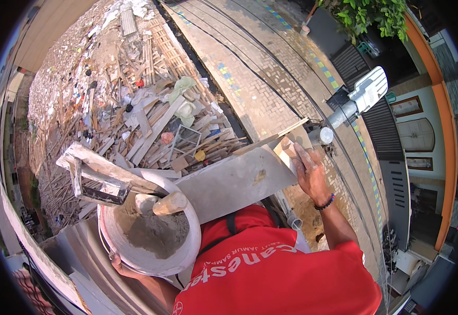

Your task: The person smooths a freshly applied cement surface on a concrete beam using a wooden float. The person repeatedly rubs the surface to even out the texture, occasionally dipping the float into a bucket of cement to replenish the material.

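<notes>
At six o'clock is the red shirt (271, 273) of the person. At seven o'clock the left hand (121, 269) curls under the white bucket (187, 247), supporting the wet mortar (155, 233) and the wooden handles (170, 202) in it. A plaster float (95, 176) rests across the rim. At three o'clock the right hand (309, 170) lies flat, fingers spread, pressing a wooden piece (287, 149) on the grey concrete ledge (234, 181). Farther, at eleven o'clock, a pile of scrap wood (150, 121) lies below.

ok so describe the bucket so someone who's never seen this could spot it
Start at the grey concrete ledge running across the middle. At its left end sits a round white bucket, with the left hand under its rim. Unlike anything around it, it holds wet grey mortar and a wooden-handled trowel.
</notes>
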A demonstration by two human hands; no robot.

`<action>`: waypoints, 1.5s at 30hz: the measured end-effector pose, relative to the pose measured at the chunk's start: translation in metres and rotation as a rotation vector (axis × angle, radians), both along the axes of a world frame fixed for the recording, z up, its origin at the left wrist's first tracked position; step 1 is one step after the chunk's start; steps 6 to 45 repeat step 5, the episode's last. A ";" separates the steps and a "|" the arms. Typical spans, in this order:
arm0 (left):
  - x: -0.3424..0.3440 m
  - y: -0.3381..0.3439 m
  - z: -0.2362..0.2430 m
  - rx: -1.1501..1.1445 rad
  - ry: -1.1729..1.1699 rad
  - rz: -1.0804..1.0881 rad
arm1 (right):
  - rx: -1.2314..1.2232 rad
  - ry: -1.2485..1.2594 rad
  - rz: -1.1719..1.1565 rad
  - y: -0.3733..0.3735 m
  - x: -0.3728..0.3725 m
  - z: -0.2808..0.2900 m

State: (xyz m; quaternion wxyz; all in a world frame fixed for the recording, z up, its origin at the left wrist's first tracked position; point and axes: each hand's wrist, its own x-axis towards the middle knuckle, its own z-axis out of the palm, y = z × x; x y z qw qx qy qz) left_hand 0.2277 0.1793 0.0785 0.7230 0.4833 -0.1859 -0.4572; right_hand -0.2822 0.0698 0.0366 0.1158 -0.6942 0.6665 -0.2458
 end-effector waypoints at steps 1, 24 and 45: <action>0.002 0.002 0.000 -0.004 -0.014 0.007 | 0.016 0.015 -0.056 -0.003 -0.006 0.004; 0.032 0.011 -0.015 0.095 0.100 0.131 | 0.046 0.050 -0.237 -0.014 -0.026 0.001; 0.032 0.011 -0.015 0.095 0.100 0.131 | 0.046 0.050 -0.237 -0.014 -0.026 0.001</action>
